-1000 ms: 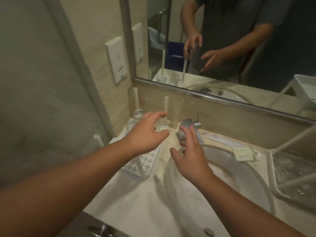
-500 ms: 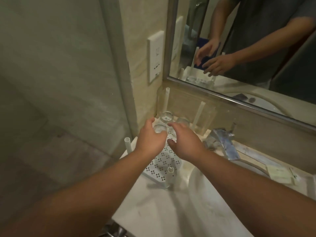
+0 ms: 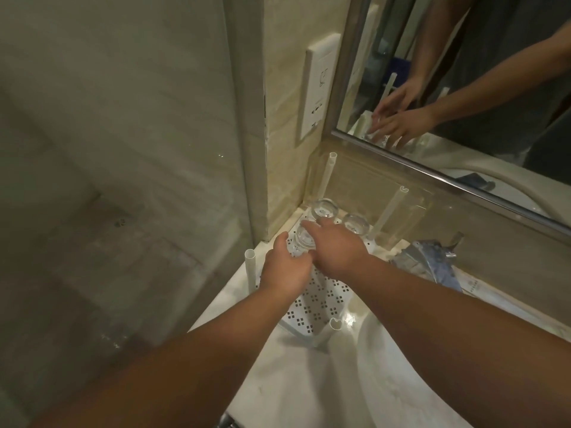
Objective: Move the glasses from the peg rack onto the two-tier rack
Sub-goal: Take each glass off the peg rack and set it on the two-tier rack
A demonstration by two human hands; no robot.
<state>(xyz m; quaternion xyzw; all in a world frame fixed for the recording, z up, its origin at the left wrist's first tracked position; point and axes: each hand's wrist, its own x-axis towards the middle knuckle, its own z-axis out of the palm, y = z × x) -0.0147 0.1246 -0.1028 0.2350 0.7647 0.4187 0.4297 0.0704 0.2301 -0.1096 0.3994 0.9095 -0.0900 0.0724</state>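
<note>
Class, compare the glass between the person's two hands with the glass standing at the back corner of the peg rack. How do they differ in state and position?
1. The near glass is being touched by the left hand and the right hand; the corner glass is untouched.
2. The near glass is partly hidden by fingers; the corner glass shows in full.
3. The near glass sits closer to the person; the corner glass stands by the wall.

Both are clear and on the peg rack.

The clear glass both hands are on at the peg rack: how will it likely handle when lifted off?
The nearest glass looks like smooth clear glass, so probably slippery and breakable if knocked. It sits close to two other glasses, so lifting it sideways could clink them. With the left hand and right hand around it, it should come up rigid and fairly light.
</note>
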